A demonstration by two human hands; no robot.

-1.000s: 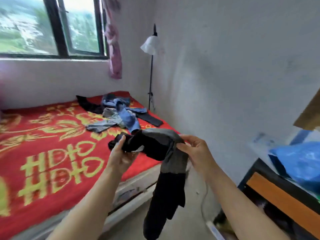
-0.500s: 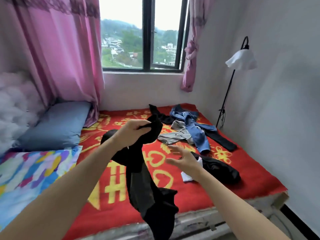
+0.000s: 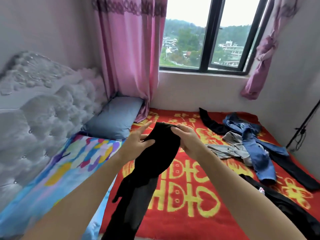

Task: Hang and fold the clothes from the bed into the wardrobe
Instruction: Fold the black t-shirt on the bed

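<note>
The right hand (image 3: 187,141) curls its fingers (image 3: 174,129) over the top edge of a black garment (image 3: 155,158). The left hand (image 3: 136,144) pins it under the thumb, other fingers spread. The garment hangs unfolded between them above the bed (image 3: 199,213). Beyond lie jeans (image 3: 259,153), a grey piece (image 3: 230,149) and more black clothes (image 3: 294,170), so most of the job looks undone. No wardrobe shows.

light: soft daylight from window (image 3: 207,40), room evenly bright
glare: sky (image 3: 188,9) blown white
shadows: faint, soft-edged
blur: bottom edge smeared, headboard (image 3: 43,104) soft
distortion: wide-angle bend in window frame, worst at edges
blacks: black garment (image 3: 159,149) crushed, folds barely readable
</note>
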